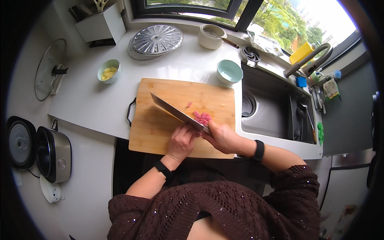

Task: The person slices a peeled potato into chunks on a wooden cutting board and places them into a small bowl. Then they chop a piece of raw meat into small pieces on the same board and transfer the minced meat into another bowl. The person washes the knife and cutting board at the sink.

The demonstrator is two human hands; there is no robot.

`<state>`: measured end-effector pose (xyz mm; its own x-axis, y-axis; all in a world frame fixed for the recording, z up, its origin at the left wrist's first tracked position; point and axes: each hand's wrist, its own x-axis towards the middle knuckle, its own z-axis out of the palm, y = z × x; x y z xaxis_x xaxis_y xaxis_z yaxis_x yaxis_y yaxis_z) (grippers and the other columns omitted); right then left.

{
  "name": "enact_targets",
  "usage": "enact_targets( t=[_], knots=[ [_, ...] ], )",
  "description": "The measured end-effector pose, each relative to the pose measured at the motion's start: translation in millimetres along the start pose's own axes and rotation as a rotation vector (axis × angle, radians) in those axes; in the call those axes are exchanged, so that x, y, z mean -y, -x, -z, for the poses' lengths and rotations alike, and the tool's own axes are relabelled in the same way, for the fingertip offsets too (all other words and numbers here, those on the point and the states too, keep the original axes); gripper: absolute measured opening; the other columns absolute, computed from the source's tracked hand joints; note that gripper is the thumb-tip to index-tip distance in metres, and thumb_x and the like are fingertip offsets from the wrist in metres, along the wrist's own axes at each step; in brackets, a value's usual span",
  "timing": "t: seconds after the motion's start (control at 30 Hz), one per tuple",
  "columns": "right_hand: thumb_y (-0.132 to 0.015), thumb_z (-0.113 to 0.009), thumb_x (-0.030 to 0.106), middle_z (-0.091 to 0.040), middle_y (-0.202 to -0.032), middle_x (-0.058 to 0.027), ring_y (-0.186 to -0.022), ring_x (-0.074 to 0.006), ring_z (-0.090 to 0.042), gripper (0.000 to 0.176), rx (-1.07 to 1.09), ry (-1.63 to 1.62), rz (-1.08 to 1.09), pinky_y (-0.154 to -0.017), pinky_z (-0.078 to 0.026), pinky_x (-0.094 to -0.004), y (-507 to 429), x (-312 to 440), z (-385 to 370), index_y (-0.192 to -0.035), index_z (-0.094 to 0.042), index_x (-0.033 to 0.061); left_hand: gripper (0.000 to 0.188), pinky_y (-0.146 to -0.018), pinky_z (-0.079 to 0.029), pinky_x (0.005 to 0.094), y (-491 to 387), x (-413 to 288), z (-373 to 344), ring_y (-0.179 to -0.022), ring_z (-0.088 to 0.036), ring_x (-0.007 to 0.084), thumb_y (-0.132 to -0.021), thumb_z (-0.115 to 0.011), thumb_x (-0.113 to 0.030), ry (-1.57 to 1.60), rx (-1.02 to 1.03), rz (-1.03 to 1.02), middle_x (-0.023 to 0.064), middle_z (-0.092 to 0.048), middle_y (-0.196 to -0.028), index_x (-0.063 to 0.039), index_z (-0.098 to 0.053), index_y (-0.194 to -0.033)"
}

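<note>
My right hand (223, 138) grips the handle of a broad kitchen knife (177, 113), its blade slanting up and left over a bamboo cutting board (159, 141). Curled against the near side of the blade, my left hand (181, 141) holds a piece of raw meat, mostly hidden by the fingers and the knife. On the blade's far side lies a small heap of sliced pink meat (203, 118). One separate meat slice (189, 104) rests farther up the board.
Behind the board stand a pale green bowl (229, 72) and a bowl of yellowish slices (109, 72). A steamer rack (156, 37) and cream pot (211, 40) sit near the window. The sink (267, 111) borders the right; a rice cooker (57, 153) stands left.
</note>
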<state>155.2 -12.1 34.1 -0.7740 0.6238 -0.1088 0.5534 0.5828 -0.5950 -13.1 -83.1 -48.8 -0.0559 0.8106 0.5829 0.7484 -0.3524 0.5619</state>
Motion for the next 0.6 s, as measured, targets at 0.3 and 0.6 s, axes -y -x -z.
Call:
enact_targets(
  t=[0.3, 0.6],
  knots=[
    [-0.090, -0.060, 0.025, -0.060, -0.070, -0.0281, -0.069, -0.0486, -0.058, 0.032, -0.038, 0.013, -0.012, -0.061, -0.047, -0.0534, 7.4, -1.5, 2.4, -0.092, -0.042, -0.0009, 0.010, -0.072, -0.052, 0.0371, 0.0, -1.9, 0.9, -0.081, -0.060, 0.0301, -0.072, -0.064, 0.002, 0.019, -0.013, 0.012, 0.0097, -0.063, -0.089, -0.004, -0.064, -0.081],
    [-0.090, -0.062, 0.026, -0.059, -0.069, -0.0254, -0.066, -0.0473, -0.058, 0.031, 0.075, 0.040, -0.106, -0.059, -0.048, -0.0513, 42.4, 0.7, 31.8, -0.092, -0.045, -0.0003, 0.013, -0.071, -0.053, 0.0367, 3.7, 1.3, 2.3, -0.082, -0.061, 0.0289, -0.071, -0.064, 0.003, 0.003, -0.047, -0.016, 0.0090, -0.063, -0.085, -0.005, -0.065, -0.082]
  ],
)
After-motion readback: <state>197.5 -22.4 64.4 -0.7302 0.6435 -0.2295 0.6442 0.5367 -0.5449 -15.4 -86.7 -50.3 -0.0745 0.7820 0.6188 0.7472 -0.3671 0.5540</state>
